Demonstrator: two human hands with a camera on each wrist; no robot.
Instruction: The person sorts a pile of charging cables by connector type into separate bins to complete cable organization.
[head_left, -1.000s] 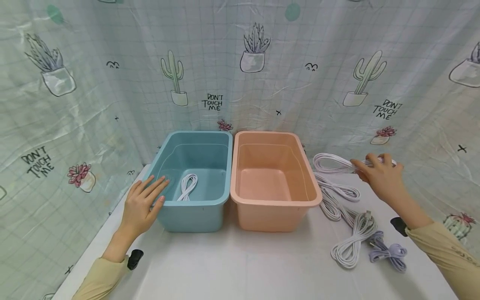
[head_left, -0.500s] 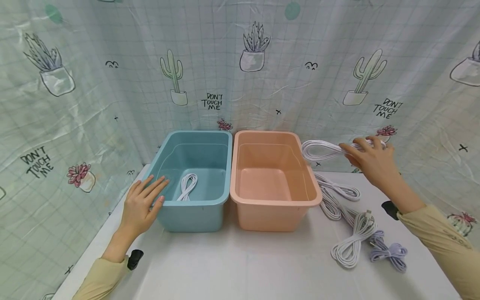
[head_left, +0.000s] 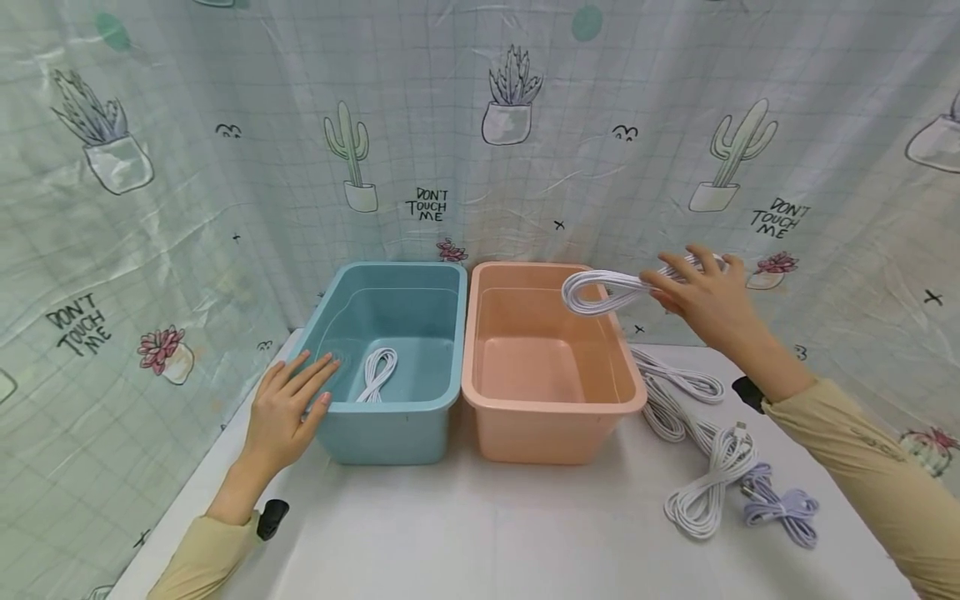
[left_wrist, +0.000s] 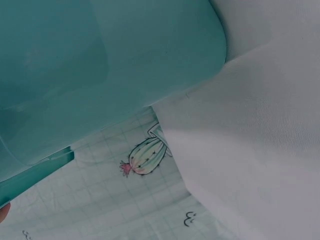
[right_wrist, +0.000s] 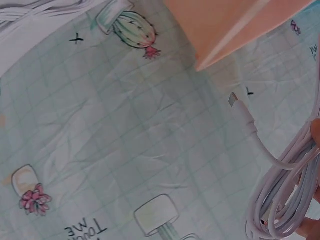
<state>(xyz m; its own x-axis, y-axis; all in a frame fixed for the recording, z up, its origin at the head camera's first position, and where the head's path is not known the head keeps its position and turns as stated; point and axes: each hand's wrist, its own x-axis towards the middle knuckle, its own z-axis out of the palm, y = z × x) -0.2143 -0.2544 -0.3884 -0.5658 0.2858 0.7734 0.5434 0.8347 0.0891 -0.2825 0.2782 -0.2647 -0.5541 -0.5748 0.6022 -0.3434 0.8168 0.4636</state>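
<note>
My right hand (head_left: 708, 304) grips a coiled white cable (head_left: 626, 287) above the right rear of the peach bin (head_left: 551, 437). Its looped end hangs over that bin's right rim. The right wrist view shows the cable's metal-tipped plug (right_wrist: 243, 114) sticking out from the bundle. My left hand (head_left: 281, 412) rests on the left front rim of the blue bin (head_left: 382, 437), fingers straight and pointing inward. Only a fingertip (left_wrist: 4, 212) of it shows in the left wrist view. A smaller white cable coil (head_left: 377, 375) lies inside the blue bin.
Right of the peach bin, several white cable coils lie overlapping, one with its plug up (head_left: 708, 487). A lilac cable bundle (head_left: 782, 507) sits beside them. The bins stand side by side on a white table (head_left: 487, 533), against a cactus-print curtain (head_left: 420, 125).
My right hand has lifted the white cable from the table's right side and carried it up and left to the peach bin's right rim. My left hand stays put.
</note>
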